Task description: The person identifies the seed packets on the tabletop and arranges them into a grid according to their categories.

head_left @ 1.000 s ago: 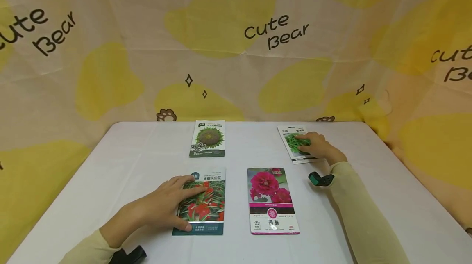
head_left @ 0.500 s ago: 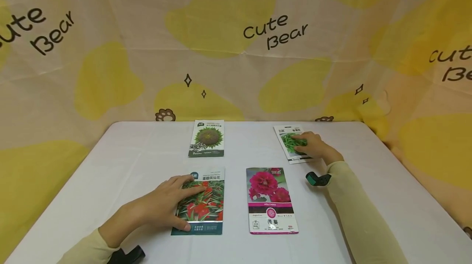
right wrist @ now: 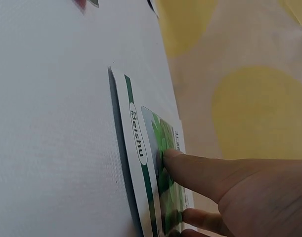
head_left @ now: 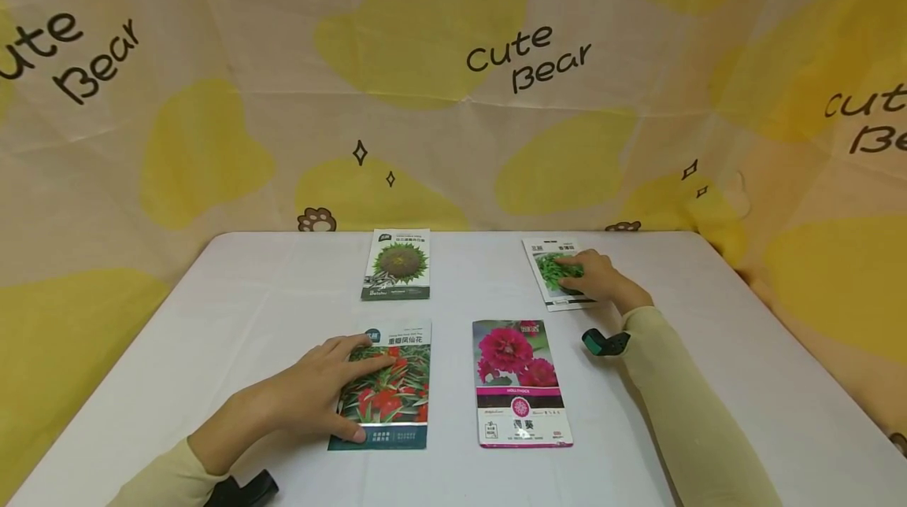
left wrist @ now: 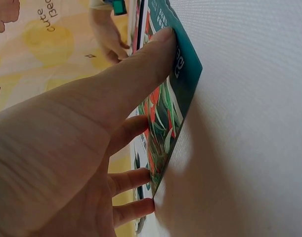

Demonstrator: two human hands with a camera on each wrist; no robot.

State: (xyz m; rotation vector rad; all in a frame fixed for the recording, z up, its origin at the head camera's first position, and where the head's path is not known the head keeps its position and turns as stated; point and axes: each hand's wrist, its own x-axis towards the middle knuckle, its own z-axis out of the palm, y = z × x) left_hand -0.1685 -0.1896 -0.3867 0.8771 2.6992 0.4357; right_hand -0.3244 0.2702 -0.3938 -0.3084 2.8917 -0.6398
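My left hand (head_left: 312, 389) rests with spread, fairly straight fingers on a seed packet with red flowers and a teal lower band (head_left: 404, 397). In the left wrist view the thumb (left wrist: 155, 49) lies on the teal band (left wrist: 188, 74) and the other fingertips touch the picture and edge. At the back right, my right hand (head_left: 601, 277) presses its fingertips on a white seed packet with green leaves (head_left: 549, 267). The right wrist view has the thumb (right wrist: 190, 165) on that packet's leafy picture, beside its "Beishu" label (right wrist: 136, 128). Both packets lie flat.
A hollyhock seed packet (head_left: 520, 381) with pink flowers lies at the front, right of the left hand. A sunflower seed packet (head_left: 398, 267) lies at the back, left of centre. Behind the white table (head_left: 283, 271) hangs a yellow-patterned cloth (head_left: 425, 35).
The right hand has slid the leafy packet a little to the left along the table's back. My left hand stays on the red-flower packet.
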